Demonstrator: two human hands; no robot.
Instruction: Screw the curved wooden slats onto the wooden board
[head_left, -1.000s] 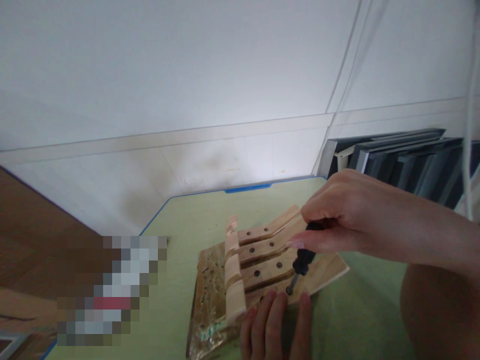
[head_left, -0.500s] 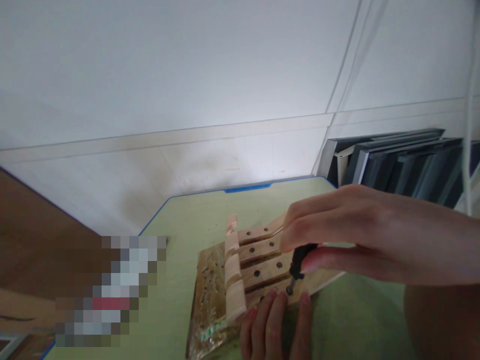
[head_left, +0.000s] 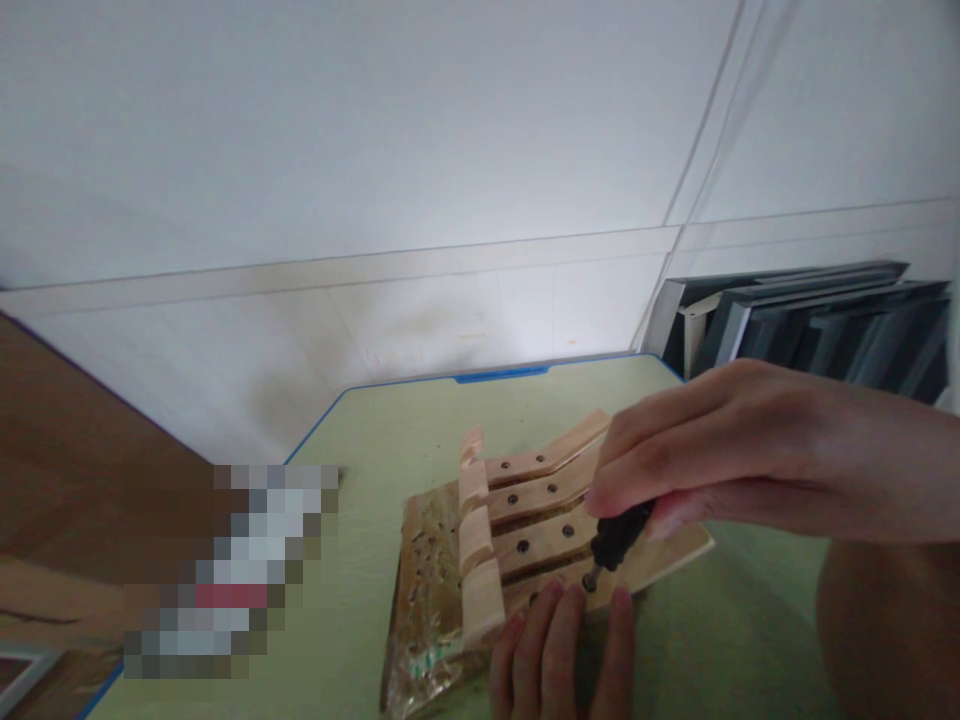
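Held in the closed fingers of my right hand (head_left: pixel 697 455) is a small screwdriver (head_left: pixel 619 537) with a black handle. It leans to the right, and its metal tip meets a dark screw (head_left: pixel 589 582) in the nearest slat. The light wooden slatted piece (head_left: pixel 544 540) has several parallel slats with dark screws, joined to a notched crossbar (head_left: pixel 482 592) at the left. From the front, my left hand (head_left: pixel 559 655) reaches in with its fingertips pressed on the nearest slat's edge, holding it. The left thumb's position is unclear.
The wood overlaps a brown package in clear, crinkled plastic (head_left: pixel 424 600) on a green table with a blue edge (head_left: pixel 390 420). A pixelated item (head_left: pixel 232 575) lies at the left. Dark flat panels (head_left: pixel 817 320) lean against the white wall at the right.
The screwdriver tilts further to the right, and my right hand has shifted slightly right, uncovering more of the slats. My left fingers keep the same hold. The view has shifted a little.
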